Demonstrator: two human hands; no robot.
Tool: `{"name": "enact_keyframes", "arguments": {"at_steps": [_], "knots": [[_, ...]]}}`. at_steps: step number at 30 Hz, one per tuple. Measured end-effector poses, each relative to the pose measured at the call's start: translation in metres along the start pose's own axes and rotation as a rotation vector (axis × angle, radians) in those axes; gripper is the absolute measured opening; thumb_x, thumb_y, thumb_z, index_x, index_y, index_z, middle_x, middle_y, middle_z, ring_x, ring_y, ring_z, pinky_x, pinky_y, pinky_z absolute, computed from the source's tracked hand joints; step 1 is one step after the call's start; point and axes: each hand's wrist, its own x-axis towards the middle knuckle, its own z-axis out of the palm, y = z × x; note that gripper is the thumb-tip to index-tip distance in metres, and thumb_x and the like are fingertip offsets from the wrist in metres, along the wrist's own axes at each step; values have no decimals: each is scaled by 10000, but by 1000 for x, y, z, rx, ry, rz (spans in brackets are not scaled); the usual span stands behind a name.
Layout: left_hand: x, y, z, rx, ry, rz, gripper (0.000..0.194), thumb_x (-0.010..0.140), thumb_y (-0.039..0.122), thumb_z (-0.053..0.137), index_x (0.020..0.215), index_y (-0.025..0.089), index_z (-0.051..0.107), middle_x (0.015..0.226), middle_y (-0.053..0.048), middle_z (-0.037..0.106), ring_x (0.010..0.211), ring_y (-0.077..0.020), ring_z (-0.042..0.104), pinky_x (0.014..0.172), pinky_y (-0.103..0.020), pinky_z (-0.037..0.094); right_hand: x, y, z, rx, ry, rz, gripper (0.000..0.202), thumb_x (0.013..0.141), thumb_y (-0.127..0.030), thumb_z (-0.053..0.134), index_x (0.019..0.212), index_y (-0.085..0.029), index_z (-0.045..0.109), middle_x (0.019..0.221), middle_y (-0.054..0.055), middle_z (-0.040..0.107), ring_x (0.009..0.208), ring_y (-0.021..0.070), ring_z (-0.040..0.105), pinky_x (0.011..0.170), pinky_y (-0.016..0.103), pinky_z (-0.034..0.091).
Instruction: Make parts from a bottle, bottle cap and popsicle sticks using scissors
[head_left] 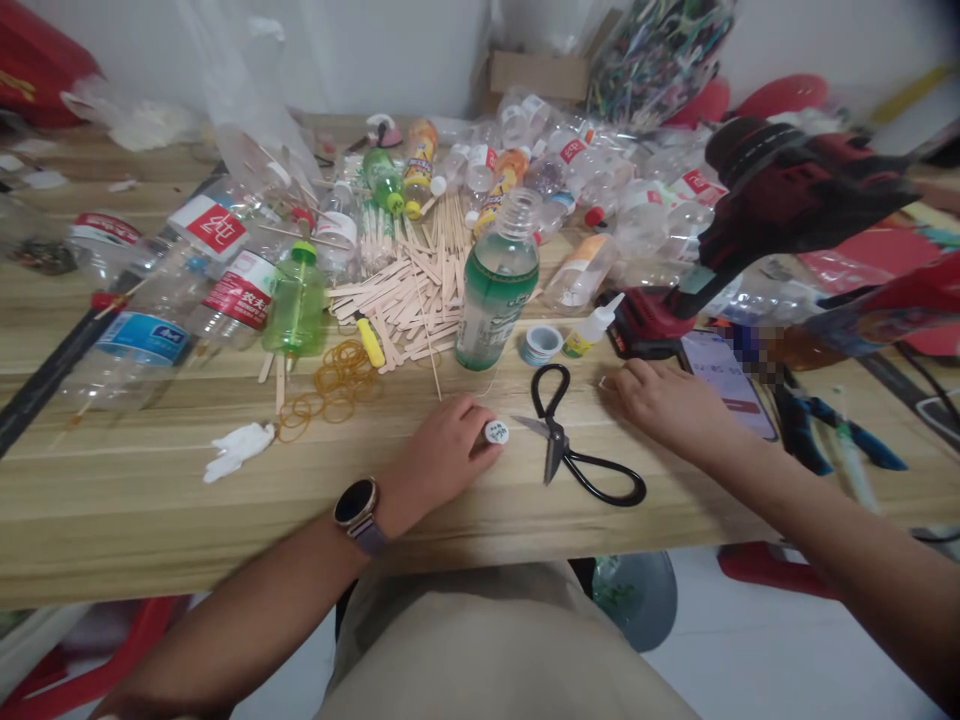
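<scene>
My left hand (pixel 442 455), with a watch on its wrist, rests on the table, fingers closed around a short cylinder with a white round end (pixel 496 432) bearing green writing. My right hand (pixel 660 405) lies on the table beside the phone (pixel 731 385), fingers curled together; a tiny white bit shows at the fingertips. Between my hands lie black-handled scissors (pixel 555 440), blades apart. Beyond them are an uncapped green-labelled bottle (pixel 493 290) standing upright, a roll of tape (pixel 541 345) and a small glue bottle (pixel 594 328).
Wooden sticks (pixel 412 290) are heaped behind, with many plastic bottles (pixel 540 140) around. Rubber bands (pixel 345 375), a yellow cutter (pixel 370 342) and a crumpled white glove (pixel 238 450) lie at left. A red-black power drill (pixel 765 220) stands at right near pliers (pixel 847 430).
</scene>
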Motion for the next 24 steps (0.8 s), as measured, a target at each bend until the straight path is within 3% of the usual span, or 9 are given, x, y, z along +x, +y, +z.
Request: {"name": "enact_keyframes", "arguments": {"at_steps": [9, 14, 17, 20, 24], "knots": [[1, -1, 0, 1, -1, 13, 148, 910, 223, 617, 1033, 147, 646, 1052, -94, 638, 999, -247, 612, 929, -413, 512, -4, -1, -1, 148, 22, 56, 336, 1015, -306, 418, 1167, -167, 685, 1025, 115, 654, 868, 262, 634, 677, 314, 393], [0, -2, 1, -10, 3, 15, 139, 916, 221, 608, 1031, 155, 645, 1047, -87, 641, 988, -240, 616, 921, -402, 514, 9, -6, 2, 209, 52, 74, 318, 985, -282, 422, 1021, -129, 698, 889, 126, 644, 746, 252, 630, 613, 314, 377], [0, -3, 1, -9, 6, 19, 142, 917, 228, 610, 1031, 152, 645, 1045, -88, 639, 987, -242, 617, 917, -401, 514, 9, -10, -6, 244, 122, 82, 320, 961, -263, 402, 872, -115, 672, 834, 144, 623, 727, 260, 621, 610, 333, 392], [0, -2, 0, -16, 6, 20, 143, 925, 240, 599, 1037, 159, 640, 1051, -83, 638, 988, -238, 617, 913, -400, 517, -13, -14, -34, 308, 247, 94, 340, 979, -329, 357, 893, -146, 630, 897, 148, 637, 772, 267, 628, 638, 358, 436], [-1, 0, -5, -21, -18, 5, 153, 937, 254, 586, 1055, 167, 632, 1083, -87, 642, 1011, -242, 617, 934, -412, 514, -82, -22, -69, 530, 315, 43, 314, 1031, -440, 330, 952, -248, 565, 901, 64, 671, 688, 187, 633, 635, 309, 496]]}}
